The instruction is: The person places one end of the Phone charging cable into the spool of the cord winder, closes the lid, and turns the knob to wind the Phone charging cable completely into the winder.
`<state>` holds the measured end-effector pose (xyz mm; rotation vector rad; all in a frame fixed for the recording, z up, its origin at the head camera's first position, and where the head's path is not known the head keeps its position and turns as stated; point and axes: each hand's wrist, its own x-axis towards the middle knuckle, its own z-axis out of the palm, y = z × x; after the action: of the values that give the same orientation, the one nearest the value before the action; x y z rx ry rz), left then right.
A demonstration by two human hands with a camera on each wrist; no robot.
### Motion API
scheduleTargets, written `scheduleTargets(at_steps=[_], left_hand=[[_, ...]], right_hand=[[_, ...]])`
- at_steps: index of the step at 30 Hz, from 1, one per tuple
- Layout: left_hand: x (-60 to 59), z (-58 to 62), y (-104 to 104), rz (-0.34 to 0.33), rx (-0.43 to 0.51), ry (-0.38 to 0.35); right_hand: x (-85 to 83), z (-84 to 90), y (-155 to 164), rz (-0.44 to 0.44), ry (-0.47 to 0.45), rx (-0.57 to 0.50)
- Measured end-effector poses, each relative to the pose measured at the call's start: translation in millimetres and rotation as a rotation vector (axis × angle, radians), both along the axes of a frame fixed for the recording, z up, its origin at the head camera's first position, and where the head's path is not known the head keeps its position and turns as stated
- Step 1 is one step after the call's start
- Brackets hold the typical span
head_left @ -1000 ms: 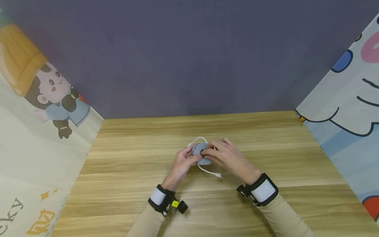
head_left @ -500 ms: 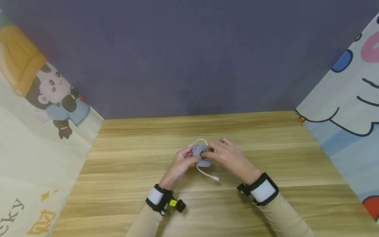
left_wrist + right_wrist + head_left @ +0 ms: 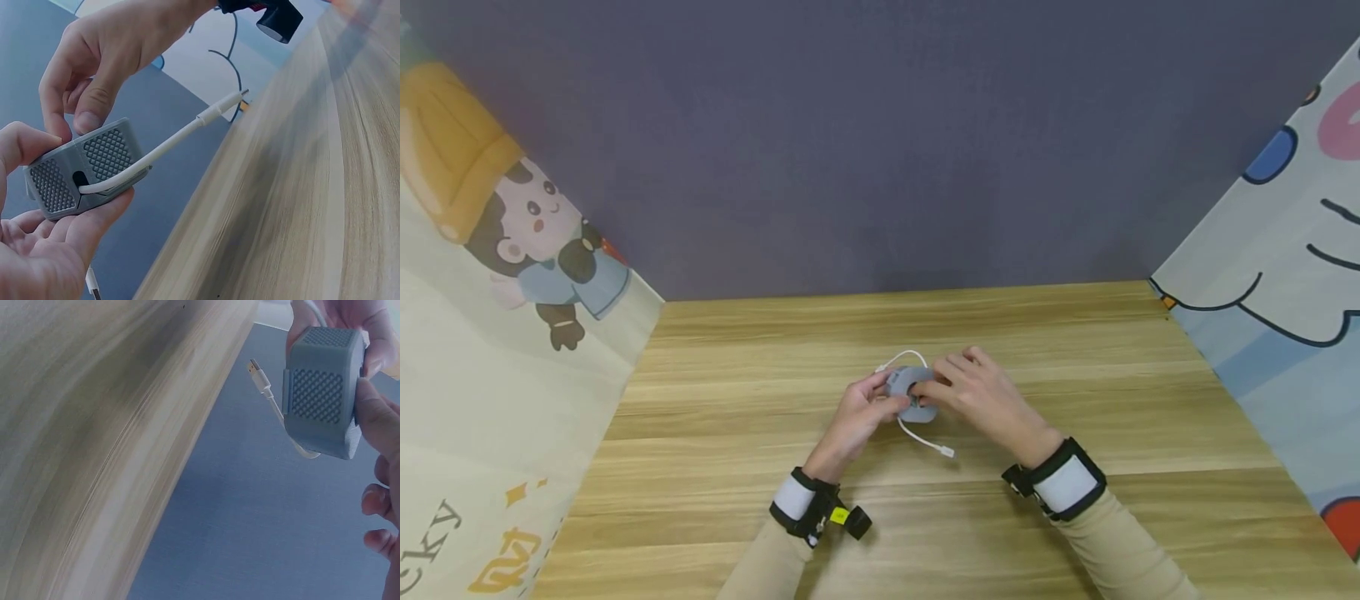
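Note:
A grey cable winder with a dark round centre is held above the table by both hands. My left hand grips its left side, thumb on the face and fingers behind. My right hand pinches it from the right, with a fingertip at the centre. The left wrist view shows studded panels on the winder and a slot where a white cable comes out. That end carries a small plug. In the right wrist view, a USB plug hangs from the other end. Cable inside is hidden.
Below the hands lies a wood-grain table. A dark blue-grey wall stands behind it, with cartoon-printed panels at left and right. Each wrist wears a black strap with a camera.
The winder has tilted and dropped slightly, and the lower cable end has swung a little to the left. The right fingertip has shifted slightly at the winder's centre. Both hands keep their hold.

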<state>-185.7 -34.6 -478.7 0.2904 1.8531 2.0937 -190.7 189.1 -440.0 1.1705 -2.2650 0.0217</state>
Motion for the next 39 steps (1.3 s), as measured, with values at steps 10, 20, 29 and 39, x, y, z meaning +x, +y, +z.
scheduleTargets(at_steps=[10, 20, 29, 39], left_hand=[[-0.2, -4.5, 2.3, 0.008, 0.029, -0.005], [1.1, -6.0, 4.4, 0.044, 0.043, -0.028], [1.4, -8.0, 5.4, 0.057, 0.061, -0.031], [-0.2, -9.7, 4.0, 0.034, 0.095, -0.016]], right_hand=[[0.8, -7.3, -1.9, -0.014, -0.027, -0.122], [4.1, -15.8, -6.9, -0.031, -0.002, -0.217], [6.8, -18.2, -10.1, -0.054, 0.004, -0.255], [7.1, -19.9, -13.7, -0.081, 0.022, -0.296]])
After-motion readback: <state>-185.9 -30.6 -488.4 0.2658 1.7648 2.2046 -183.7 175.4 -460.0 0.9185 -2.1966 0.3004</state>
